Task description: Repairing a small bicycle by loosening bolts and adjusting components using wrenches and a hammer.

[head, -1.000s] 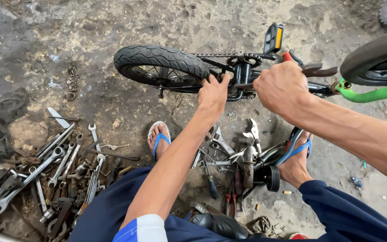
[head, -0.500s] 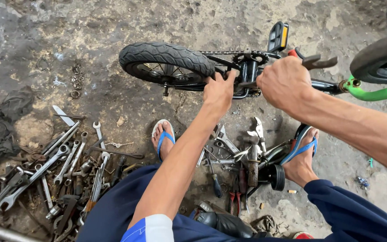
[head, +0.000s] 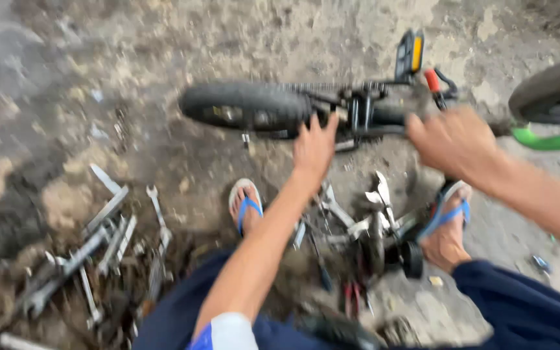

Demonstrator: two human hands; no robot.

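The small bicycle (head: pixel 358 113) lay on its side on the dirty concrete floor (head: pixel 163 52), toward the far edge of the view, its black rear tyre (head: pixel 244 105) pointing left and a pedal with a yellow reflector (head: pixel 409 55) standing up above the frame. The left hand (head: pixel 314 148) rested on the frame just right of the tyre, fingers (head: pixel 303 129) spread and pressed flat against the metal rather than wrapped round anything. The right hand (head: pixel 455 139) hovered just right of the frame near the red-tipped part (head: pixel 432 80); it was blurred, its fingers loosely curled, and whether they gripped anything could not be told. Both feet wore blue-strapped sandals: the left foot (head: pixel 246 206) near the middle of the floor, the right foot (head: pixel 447 223) further right. Between them lay a heap of loose metal parts and tools (head: pixel 364 227), including a small black wheel (head: pixel 413 259). A scatter of spanners (head: pixel 92 253) lay at the near left of the floor. A green bicycle frame with a black tyre (head: pixel 552 113) reached in from the right edge. Dark blue trousers (head: pixel 526 304) filled the near edge.
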